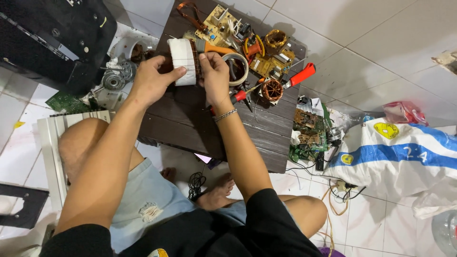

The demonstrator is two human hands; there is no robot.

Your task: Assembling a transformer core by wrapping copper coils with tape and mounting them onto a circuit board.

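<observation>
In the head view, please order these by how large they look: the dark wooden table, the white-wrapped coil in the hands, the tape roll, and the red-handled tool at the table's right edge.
1. Dark wooden table
2. White-wrapped coil
3. Tape roll and red-handled tool: they look alike, so no ranking between them.

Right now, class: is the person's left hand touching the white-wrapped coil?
Touching. The head view shows the left hand gripping the white-wrapped coil, thumb pressed across its white wrapping.

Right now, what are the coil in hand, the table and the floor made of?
Coil: its middle is wrapped in matte white tape or paper, with reddish-brown windings at the ends, probably enamelled copper. Both hands, left and right, hold it. Table: dark brown slats with grain, wood or wood-look. Floor: glossy white tiles with grout lines, likely ceramic.
</observation>
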